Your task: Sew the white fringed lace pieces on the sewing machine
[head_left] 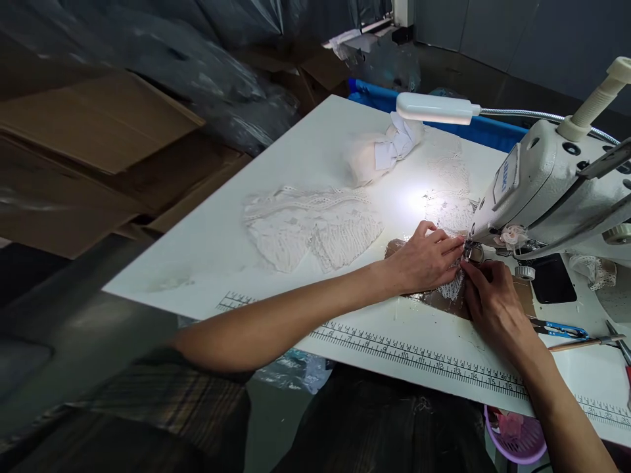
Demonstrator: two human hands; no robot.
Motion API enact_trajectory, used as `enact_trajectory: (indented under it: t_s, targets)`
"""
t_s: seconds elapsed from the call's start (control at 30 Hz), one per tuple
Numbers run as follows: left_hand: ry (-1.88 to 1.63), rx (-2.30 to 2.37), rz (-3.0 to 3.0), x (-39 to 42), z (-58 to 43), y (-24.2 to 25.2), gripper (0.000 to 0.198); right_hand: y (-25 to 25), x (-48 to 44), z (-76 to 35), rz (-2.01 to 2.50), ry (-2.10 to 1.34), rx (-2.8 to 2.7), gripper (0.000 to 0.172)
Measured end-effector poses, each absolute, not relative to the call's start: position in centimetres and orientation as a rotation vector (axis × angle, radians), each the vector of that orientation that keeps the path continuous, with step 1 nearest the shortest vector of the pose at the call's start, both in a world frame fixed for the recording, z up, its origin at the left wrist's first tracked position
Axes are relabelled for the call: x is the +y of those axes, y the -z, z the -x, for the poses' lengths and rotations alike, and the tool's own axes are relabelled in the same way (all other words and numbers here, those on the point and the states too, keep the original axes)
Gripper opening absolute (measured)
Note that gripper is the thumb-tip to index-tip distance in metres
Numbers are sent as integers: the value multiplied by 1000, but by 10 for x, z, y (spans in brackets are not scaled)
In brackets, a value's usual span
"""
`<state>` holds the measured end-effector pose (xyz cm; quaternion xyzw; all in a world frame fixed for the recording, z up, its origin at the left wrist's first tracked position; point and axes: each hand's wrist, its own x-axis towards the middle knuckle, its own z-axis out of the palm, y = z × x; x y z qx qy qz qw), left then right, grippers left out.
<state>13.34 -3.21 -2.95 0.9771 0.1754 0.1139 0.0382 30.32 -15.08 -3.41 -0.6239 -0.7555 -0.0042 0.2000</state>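
White lace fabric lies under the needle area of a white sewing machine. My left hand rests over it from the left, fingers bent and pressed on the lace beside the presser foot; its thumb is hidden. From the right, my right hand pinches the lace edge close to the needle, thumb and index finger together. More of the lace stretches out behind my left hand. A lace piece with two gathered, leg-like parts is spread flat on the white table.
A pale fabric bundle with a white tie sits at the back beneath a lamp. Right of my hands are a dark phone-like slab, blue-handled snippers and a brown stick-like tool. Cardboard boxes stand left; a purple basket is below.
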Motion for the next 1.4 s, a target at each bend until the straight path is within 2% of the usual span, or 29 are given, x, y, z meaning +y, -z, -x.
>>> enact_trajectory:
  t_s: [0.23,0.4,0.57,0.73,1.1,1.27,1.4]
  targets:
    - [-460,620,-3071,-33,-136,35,43,37,-147,-303,1713,49,-2103,38]
    - [-628,574,-3060,-30,-133,38,42,37,-153,-310,1736,-34,-1899,41]
    - [-844,278,-3015,-21,-122,31,26,36,-160,-316,1822,-84,-1783,37]
    - [-754,-69,-2836,-19,-116,26,19,37,-160,-313,1783,-78,-1772,36]
    - [-643,96,-2723,-21,-120,32,21,35,-160,-310,1648,-34,-1862,30]
    - [-850,99,-2642,-21,-121,31,21,33,-159,-308,1608,-2,-1875,24]
    - [-970,91,-2591,-21,-122,27,19,32,-158,-309,1561,-7,-2060,31]
